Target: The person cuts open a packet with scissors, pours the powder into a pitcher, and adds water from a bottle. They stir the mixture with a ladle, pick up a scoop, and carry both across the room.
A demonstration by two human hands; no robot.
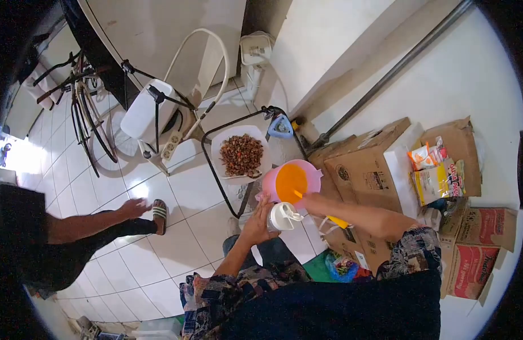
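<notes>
Patterned sleeves [411,249] and a dark garment fill the near edge, and both bare forearms reach out from them. The left hand [257,222] has its grip closed around a white container [284,216], held just near of a pink jug [313,173]. The jug stands open and holds orange liquid [289,182]. The right hand [311,199] comes in from the right and meets the near rim of the jug. A short orange piece shows at its fingertips, but I cannot tell whether that grip is holding it or is merely curled over the rim.

The chief risk, to my eye, is a spill. A push from the right hand on the rim, or a bump from the white container, could tip the jug. That would send liquid over the tiled floor [176,192] and against the cardboard boxes [363,170] at the right.

What the jug rests on is hidden behind the hands. The white container may be a lid or a bottle. On the far side, a white tray [219,143] holds red-brown dried pieces [241,154] too small to identify. At the left, another person's hand [131,208] rests on a knee, and the rest of them is cut off.
</notes>
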